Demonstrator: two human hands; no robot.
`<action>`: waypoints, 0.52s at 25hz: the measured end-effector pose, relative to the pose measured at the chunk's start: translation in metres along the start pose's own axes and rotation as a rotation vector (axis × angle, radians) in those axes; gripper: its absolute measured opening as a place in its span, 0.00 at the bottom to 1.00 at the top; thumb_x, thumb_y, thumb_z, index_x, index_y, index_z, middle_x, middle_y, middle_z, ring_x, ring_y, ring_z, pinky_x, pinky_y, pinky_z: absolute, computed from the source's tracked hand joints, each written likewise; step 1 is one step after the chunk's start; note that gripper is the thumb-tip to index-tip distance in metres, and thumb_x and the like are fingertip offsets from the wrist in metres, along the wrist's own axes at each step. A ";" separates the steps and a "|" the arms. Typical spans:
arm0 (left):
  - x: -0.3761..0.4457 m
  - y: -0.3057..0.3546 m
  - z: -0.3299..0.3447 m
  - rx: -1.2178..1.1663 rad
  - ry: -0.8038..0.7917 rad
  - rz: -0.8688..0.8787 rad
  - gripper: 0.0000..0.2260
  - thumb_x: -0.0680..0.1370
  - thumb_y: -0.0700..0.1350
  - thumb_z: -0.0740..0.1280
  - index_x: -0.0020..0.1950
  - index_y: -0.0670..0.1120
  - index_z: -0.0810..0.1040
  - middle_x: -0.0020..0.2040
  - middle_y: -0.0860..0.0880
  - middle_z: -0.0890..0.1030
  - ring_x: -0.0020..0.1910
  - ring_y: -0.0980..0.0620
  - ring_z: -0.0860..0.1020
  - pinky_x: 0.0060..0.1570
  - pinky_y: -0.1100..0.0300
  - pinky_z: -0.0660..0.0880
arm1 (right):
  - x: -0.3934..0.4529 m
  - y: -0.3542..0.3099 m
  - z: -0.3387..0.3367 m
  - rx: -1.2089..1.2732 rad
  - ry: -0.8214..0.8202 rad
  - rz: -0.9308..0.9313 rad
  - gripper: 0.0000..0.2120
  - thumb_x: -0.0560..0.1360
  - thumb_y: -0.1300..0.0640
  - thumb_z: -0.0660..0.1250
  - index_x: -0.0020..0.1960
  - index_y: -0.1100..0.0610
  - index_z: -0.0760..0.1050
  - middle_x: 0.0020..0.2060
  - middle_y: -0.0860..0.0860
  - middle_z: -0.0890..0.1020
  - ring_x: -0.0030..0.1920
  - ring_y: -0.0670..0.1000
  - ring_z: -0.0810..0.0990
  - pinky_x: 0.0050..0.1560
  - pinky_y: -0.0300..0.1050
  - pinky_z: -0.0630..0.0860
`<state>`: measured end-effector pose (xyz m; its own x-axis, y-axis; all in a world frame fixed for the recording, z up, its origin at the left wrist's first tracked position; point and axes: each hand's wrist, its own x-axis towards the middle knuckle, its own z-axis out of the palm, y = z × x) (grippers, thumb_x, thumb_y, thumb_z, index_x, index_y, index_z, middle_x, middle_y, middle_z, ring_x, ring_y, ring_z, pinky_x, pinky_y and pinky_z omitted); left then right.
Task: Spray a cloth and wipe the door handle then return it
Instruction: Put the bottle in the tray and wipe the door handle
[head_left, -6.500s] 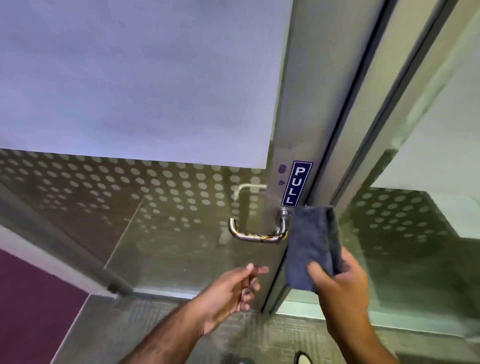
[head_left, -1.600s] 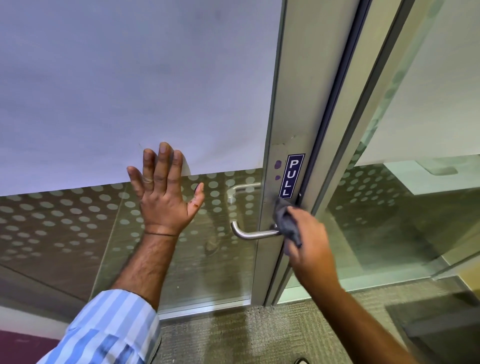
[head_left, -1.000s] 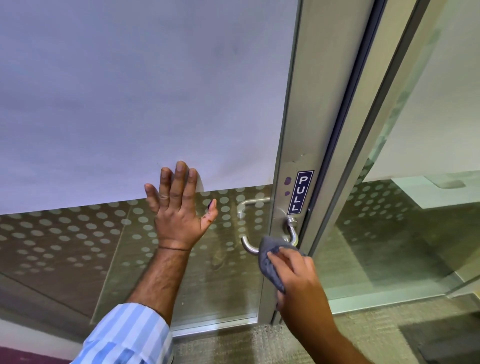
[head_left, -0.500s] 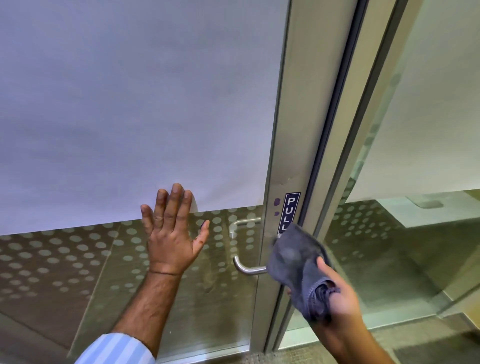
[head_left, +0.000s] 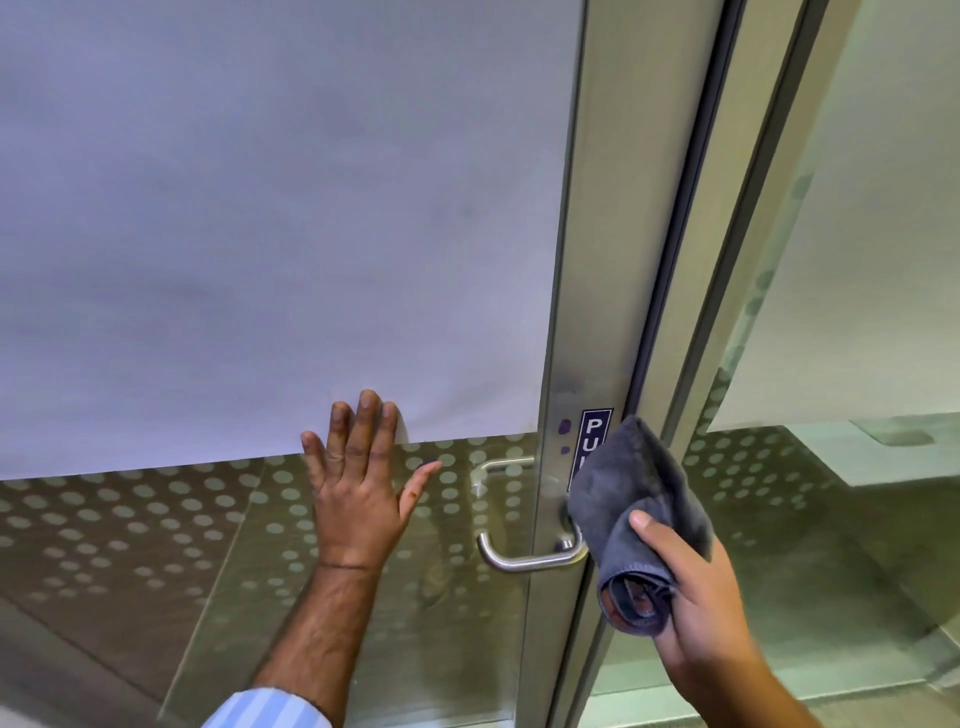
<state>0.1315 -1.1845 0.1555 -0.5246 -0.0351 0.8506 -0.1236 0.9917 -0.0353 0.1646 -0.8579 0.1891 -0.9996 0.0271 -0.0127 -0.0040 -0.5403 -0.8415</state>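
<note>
My right hand (head_left: 701, 597) is nearest, low on the right, fingers curled around a bunched grey cloth (head_left: 634, 509), with my thumb pressed across its front. The cloth stands up out of my grip, just right of the handle (head_left: 524, 560) and in front of the door frame (head_left: 582, 260); its top edge hides the lower letters of the blue PULL sticker (head_left: 593, 431). Whether the cloth touches the handle's base I cannot tell, since it overlaps that spot. To the left, my left hand (head_left: 358, 499) lies flat on the glass (head_left: 156, 545), fingers close together and pointing up, thumb spread out toward the handle, holding nothing. A striped sleeve (head_left: 265, 709) shows at the bottom edge, and a thin band circles that wrist. My fingertips reach the lower edge of the white sheet (head_left: 260, 208) that covers the upper glass. The handle is a bare metal lever, running left from the frame and curving back toward the door. Below the sheet the glass carries rows of pale dots. Farther right, past the frame, is another dotted glass panel (head_left: 779, 493).
</note>
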 end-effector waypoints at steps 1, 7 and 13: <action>0.000 0.002 0.000 0.000 0.001 -0.010 0.42 0.83 0.71 0.55 0.87 0.50 0.44 0.87 0.53 0.38 0.86 0.48 0.38 0.83 0.39 0.39 | 0.003 -0.005 0.001 -0.073 -0.025 -0.056 0.23 0.69 0.61 0.77 0.63 0.49 0.84 0.59 0.54 0.89 0.56 0.50 0.89 0.50 0.44 0.87; -0.005 0.004 0.002 -0.045 0.018 -0.052 0.41 0.83 0.69 0.57 0.87 0.50 0.46 0.88 0.53 0.42 0.87 0.47 0.42 0.83 0.36 0.43 | 0.027 -0.014 -0.001 -0.568 -0.130 -0.555 0.36 0.74 0.73 0.72 0.70 0.40 0.70 0.64 0.45 0.80 0.65 0.49 0.82 0.63 0.33 0.77; -0.005 0.005 0.007 -0.039 0.044 -0.058 0.41 0.82 0.67 0.60 0.87 0.50 0.48 0.88 0.52 0.44 0.87 0.47 0.44 0.83 0.35 0.44 | 0.053 -0.011 0.015 -1.083 -0.072 -1.101 0.29 0.69 0.60 0.71 0.70 0.56 0.72 0.61 0.56 0.73 0.62 0.57 0.73 0.65 0.52 0.73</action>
<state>0.1280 -1.1800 0.1474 -0.4797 -0.0877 0.8731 -0.1189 0.9923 0.0343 0.1109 -0.8635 0.2054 -0.5160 -0.0674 0.8539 -0.7238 0.5675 -0.3925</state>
